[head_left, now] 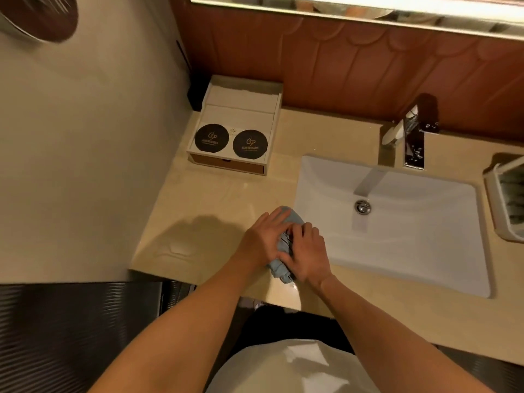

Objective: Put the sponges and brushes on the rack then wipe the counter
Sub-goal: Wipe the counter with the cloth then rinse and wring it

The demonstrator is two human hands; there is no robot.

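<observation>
A bunched light-blue cloth [293, 218] lies on the beige counter [215, 199], just left of the sink. Both hands are on it. My left hand [262, 236] lies over its left side with the fingers stretched forward across the cloth. My right hand [307, 253] grips the right side, its fingers curled into the folds. A white rack [500, 205] stands at the far right edge of the view, with dark items inside that I cannot make out.
A white rectangular sink [425, 245] fills the counter's right half, with a chrome tap [415, 137] behind it. A white tray box [209, 114] with two black round coasters stands at the back left. The counter's front edge runs close to my body.
</observation>
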